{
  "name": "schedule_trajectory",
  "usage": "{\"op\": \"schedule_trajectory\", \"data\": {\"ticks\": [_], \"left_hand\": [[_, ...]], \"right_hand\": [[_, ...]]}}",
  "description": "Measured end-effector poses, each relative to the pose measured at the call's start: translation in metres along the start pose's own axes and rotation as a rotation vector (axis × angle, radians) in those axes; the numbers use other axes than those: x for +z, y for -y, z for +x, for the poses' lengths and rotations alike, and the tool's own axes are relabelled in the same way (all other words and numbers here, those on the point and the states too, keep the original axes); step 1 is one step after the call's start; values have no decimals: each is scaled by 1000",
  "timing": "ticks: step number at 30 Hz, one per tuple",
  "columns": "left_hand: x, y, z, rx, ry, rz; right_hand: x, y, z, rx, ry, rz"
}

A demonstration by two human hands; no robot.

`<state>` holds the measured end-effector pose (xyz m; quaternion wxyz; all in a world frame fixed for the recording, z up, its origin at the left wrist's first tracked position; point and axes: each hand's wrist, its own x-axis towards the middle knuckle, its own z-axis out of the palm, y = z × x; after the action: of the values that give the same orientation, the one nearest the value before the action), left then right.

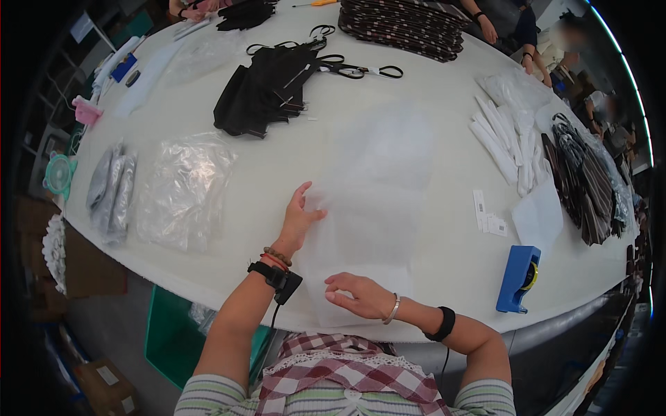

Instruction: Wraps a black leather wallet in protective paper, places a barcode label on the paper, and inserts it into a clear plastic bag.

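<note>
A thin translucent white sheet (372, 208), perhaps a bag, lies spread lengthwise in front of me on the white-covered table. My left hand (302, 216) is at its left edge, thumb and index finger apart; whether the fingers touch the sheet is not clear. Over the near end of the sheet is my right hand (359, 295), palm down with fingers bent and a gap to the thumb. Nothing shows in its grasp. Beyond the sheet lie folded black umbrellas (268, 86) with looped wrist straps.
Clear plastic bags (184, 187) lie to the left. At right are a blue tape dispenser (515, 281), white printed labels (486, 213), rolled white sheets (499, 140) and striped umbrellas (588, 182). A patterned fabric stack (406, 28) stands at the far side, near other people's hands (486, 28).
</note>
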<state>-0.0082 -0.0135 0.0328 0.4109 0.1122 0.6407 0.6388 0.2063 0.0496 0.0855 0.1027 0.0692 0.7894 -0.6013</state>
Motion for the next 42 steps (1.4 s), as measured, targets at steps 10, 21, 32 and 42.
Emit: {"op": "schedule_trajectory", "data": {"ticks": [10,21,32,42], "left_hand": [[19,-7,-30,514,-277,1144],[-34,34,-74,609,328,1486],[12,2,-24,353,-206,716],[32,26,-36,465,157,1067]], "right_hand": [[-121,-53,100,-22,-610,-1085],[-122,-102,61,291,-836,-683],[-127,-107,41,333,-955,-3],[-213,-65,-45,241,-926,31]]}}
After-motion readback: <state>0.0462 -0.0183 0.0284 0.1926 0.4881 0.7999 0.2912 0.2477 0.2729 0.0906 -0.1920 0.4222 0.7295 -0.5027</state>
